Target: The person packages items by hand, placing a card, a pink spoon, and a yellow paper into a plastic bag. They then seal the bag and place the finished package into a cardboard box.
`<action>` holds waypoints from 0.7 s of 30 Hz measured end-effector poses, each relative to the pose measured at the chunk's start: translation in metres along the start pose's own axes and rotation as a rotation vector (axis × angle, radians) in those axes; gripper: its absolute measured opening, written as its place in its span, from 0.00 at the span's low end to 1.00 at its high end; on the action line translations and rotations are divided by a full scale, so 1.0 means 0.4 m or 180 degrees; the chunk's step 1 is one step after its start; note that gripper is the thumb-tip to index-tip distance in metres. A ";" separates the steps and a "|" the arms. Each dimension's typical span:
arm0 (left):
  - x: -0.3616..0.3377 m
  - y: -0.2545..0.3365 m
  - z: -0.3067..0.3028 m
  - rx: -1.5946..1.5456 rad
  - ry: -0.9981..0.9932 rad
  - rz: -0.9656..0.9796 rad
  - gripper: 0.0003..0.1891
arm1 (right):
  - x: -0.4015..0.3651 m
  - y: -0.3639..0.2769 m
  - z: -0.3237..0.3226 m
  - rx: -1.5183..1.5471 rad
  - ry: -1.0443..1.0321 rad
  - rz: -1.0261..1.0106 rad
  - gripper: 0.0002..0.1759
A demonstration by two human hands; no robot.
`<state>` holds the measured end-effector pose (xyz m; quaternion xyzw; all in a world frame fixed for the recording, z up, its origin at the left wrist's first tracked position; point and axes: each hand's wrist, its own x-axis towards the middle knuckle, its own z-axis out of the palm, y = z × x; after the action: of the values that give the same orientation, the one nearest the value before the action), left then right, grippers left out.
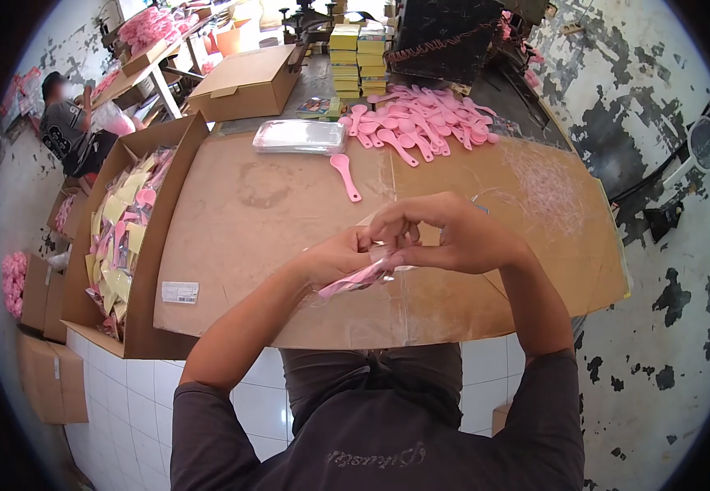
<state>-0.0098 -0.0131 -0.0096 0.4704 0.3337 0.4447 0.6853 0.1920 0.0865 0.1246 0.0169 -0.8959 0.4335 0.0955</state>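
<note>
My left hand (pixel 340 257) is closed around a clear plastic bag with a pink spoon (pixel 345 285) inside, held low over the cardboard-covered table. My right hand (pixel 465 236) meets it from the other side, its fingers pinched at the bag's end; part of the bag is hidden behind the fingers. Beyond my hands a single pink spoon (pixel 344 177) lies on the cardboard (pixel 240 237). A flat stack of clear plastic bags (pixel 299 137) rests to its upper left. At the back is a heap of pink spoons (pixel 429 123).
Along the left edge stands an open carton (pixel 159 245) filled with bagged spoons and yellowish cards. Stacks of cards (pixel 359 61) and a closed cardboard box (pixel 244 79) are at the back. Plastic scraps (pixel 543 192) lie at right. Another person (pixel 73 127) sits far left.
</note>
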 end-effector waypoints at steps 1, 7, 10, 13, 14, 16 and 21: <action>-0.001 0.001 0.001 -0.0050 0.0023 -0.0032 0.19 | 0.000 0.001 -0.005 0.0029 0.0003 -0.0047 0.16; -0.006 0.058 0.044 0.0034 0.0502 0.0637 0.20 | -0.023 -0.001 -0.094 0.0800 0.0345 0.0050 0.13; -0.002 0.072 0.026 0.0194 0.0857 0.1083 0.19 | -0.008 0.011 -0.111 -0.0778 0.0803 0.0365 0.11; 0.000 0.084 0.029 0.0876 0.0988 0.1524 0.24 | -0.005 0.005 -0.105 -0.0967 0.1064 0.0327 0.12; 0.003 0.081 0.038 0.1069 0.1066 0.1692 0.26 | -0.003 0.005 -0.110 -0.1060 0.1075 0.0391 0.13; 0.002 0.109 0.062 0.2162 0.1446 0.1806 0.31 | -0.003 0.006 -0.112 -0.1226 0.1120 0.0524 0.15; 0.004 0.142 0.091 0.2849 0.1658 0.1731 0.36 | 0.003 0.014 -0.096 -0.1187 0.1330 0.0053 0.15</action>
<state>0.0058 -0.0148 0.0560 0.6581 0.5138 0.5214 0.1765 0.1960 0.1200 0.1437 -0.0980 -0.9212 0.2561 0.2760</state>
